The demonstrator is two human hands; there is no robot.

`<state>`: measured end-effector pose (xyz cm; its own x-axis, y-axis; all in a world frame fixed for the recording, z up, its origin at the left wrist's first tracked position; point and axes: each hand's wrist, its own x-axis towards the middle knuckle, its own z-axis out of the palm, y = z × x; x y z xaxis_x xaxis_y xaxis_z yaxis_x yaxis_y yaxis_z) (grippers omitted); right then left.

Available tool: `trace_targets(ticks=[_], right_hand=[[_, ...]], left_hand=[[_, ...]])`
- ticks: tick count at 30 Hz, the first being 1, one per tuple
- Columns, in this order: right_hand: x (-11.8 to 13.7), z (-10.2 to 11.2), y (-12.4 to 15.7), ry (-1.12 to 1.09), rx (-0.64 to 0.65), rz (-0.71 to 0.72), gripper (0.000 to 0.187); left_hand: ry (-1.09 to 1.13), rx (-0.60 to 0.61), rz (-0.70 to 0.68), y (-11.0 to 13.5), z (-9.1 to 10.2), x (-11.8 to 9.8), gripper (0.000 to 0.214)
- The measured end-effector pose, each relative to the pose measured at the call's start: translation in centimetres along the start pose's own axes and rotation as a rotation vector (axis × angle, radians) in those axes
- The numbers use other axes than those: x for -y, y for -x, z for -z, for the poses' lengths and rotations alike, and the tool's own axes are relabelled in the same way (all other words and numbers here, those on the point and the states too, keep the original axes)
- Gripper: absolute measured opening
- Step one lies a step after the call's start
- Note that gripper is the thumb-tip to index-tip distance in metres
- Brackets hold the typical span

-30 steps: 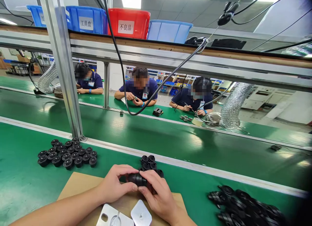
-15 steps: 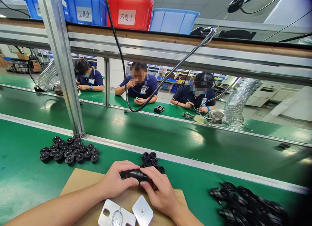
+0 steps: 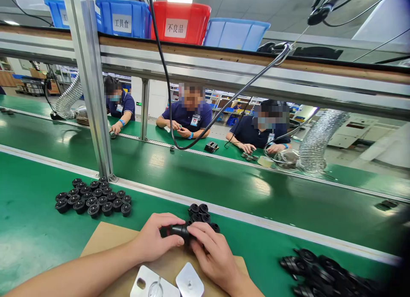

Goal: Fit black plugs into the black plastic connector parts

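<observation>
Both my hands grip one small black round part (image 3: pixel 179 231) over a brown cardboard sheet (image 3: pixel 102 239). My left hand (image 3: pixel 155 237) wraps its left end, thumb below and fingers curled on top. My right hand (image 3: pixel 209 252) pinches the right end. Just behind them lies a small cluster of black parts (image 3: pixel 200 211). Two flat silvery metal plates (image 3: pixel 174 284) lie on the cardboard under my wrists.
Rows of black parts (image 3: pixel 92 199) stand at the left on the green mat (image 3: pixel 28 228). A heap of black rings (image 3: pixel 320 273) lies at the right. A metal post (image 3: pixel 91 88) rises at left. Beyond the conveyor belt (image 3: pixel 224 181), three people work; bins (image 3: pixel 179 21) sit overhead.
My hands stay closed on the black part and have barely shifted. The view has moved slightly. The person at the far left has reached a hand out onto the belt.
</observation>
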<state>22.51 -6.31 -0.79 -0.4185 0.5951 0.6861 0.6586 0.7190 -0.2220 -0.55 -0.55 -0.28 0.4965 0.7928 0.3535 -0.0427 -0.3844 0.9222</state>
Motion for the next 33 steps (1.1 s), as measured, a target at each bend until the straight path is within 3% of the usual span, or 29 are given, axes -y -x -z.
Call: trace_targets(ticks=[5, 12, 16, 18, 20, 23, 27, 31, 33], right_hand=[[0.4, 0.1, -0.2, 0.021, 0.022, -0.096, 0.015], [1.2, 0.4, -0.1, -0.020, -0.026, -0.129, 0.038], [1.4, 0.3, -0.4, -0.002, 0.023, -0.132, 0.013], [1.2, 0.3, -0.5, 0.021, 0.014, -0.129, 0.026], [1.1, 0.4, -0.5, 0.032, -0.028, -0.145, 0.025], [1.0, 0.5, -0.4, 0.057, -0.076, -0.096, 0.038], [1.2, 0.3, -0.3, 0.070, -0.025, -0.083, 0.015], [1.0, 0.4, -0.4, 0.004, 0.000, -0.131, 0.018], [0.8, 0.4, -0.3, -0.024, -0.022, -0.131, 0.031]], left_hand=[[-0.017, 0.033, -0.170, 0.3, -0.3, 0.2, 0.035], [-0.025, 0.013, -0.213, 0.1, -0.2, 0.2, 0.035], [-0.052, 0.036, -0.296, 0.0, -0.2, 0.3, 0.036], [-0.054, 0.038, -0.278, 0.1, -0.1, 0.2, 0.034], [-0.041, 0.021, -0.214, 0.1, 0.0, 0.2, 0.033], [-0.015, 0.013, -0.150, 0.0, 0.1, 0.0, 0.032], [-0.015, 0.055, -0.184, -0.2, 0.1, -0.1, 0.030], [-0.004, 0.026, -0.139, -0.1, 0.1, -0.2, 0.032], [0.006, 0.020, -0.093, -0.1, 0.2, -0.3, 0.032]])
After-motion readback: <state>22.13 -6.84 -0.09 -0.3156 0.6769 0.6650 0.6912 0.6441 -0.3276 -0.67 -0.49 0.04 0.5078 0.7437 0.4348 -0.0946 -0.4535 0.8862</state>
